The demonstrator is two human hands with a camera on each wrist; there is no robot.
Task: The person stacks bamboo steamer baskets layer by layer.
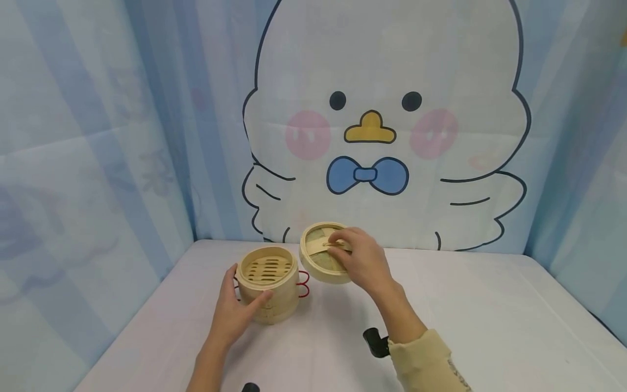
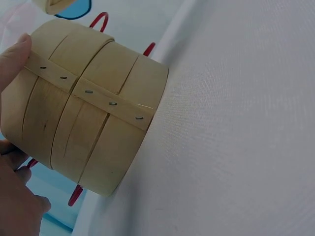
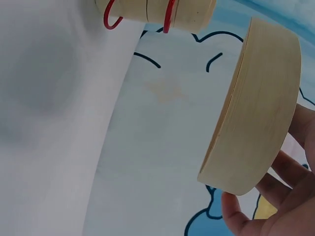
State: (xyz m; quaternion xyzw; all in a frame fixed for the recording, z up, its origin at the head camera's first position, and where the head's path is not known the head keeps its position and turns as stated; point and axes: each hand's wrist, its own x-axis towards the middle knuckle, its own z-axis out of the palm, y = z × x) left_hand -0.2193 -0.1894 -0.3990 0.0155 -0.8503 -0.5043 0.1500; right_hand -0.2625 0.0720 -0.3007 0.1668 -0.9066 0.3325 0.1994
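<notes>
A two-tier bamboo steamer stands upright on the table, its slatted inner floor showing from above and red loop handles on its sides. My left hand grips the steamer's near left side, thumb on the front and fingers round the far side; in the left wrist view the thumb lies by the upper rim. To the right, my right hand pinches the strap handle on top of the round bamboo lid. In the right wrist view the lid hangs above the table, tilted, apart from the steamer.
The white-covered table reaches back to a curtain printed with a cartoon bird. Blue striped curtains close off the sides. A black strap piece shows at my right sleeve, and another dark piece at the bottom edge.
</notes>
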